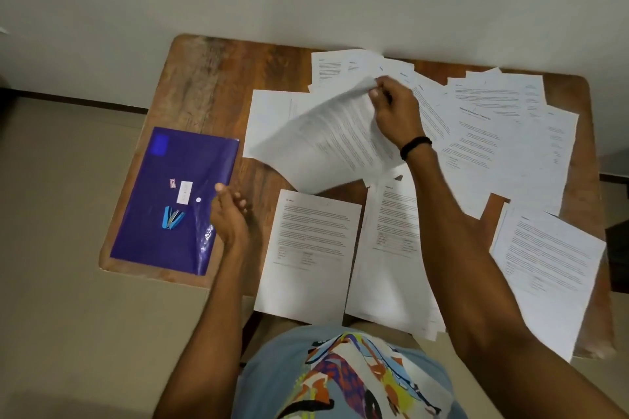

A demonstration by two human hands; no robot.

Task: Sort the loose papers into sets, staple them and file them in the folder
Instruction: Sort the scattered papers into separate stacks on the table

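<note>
White sheet (333,143) in the air: fingers of our right hand (394,112) pinch its far corner, and its long axis sags toward the sorted piles (309,255) at the near edge. Our left hand (228,218) is nearer, fingers loosely apart, beside the purple folder (149,180) at the near-left corner of the bench (211,85). Worn wood, pale wall behind.
</note>
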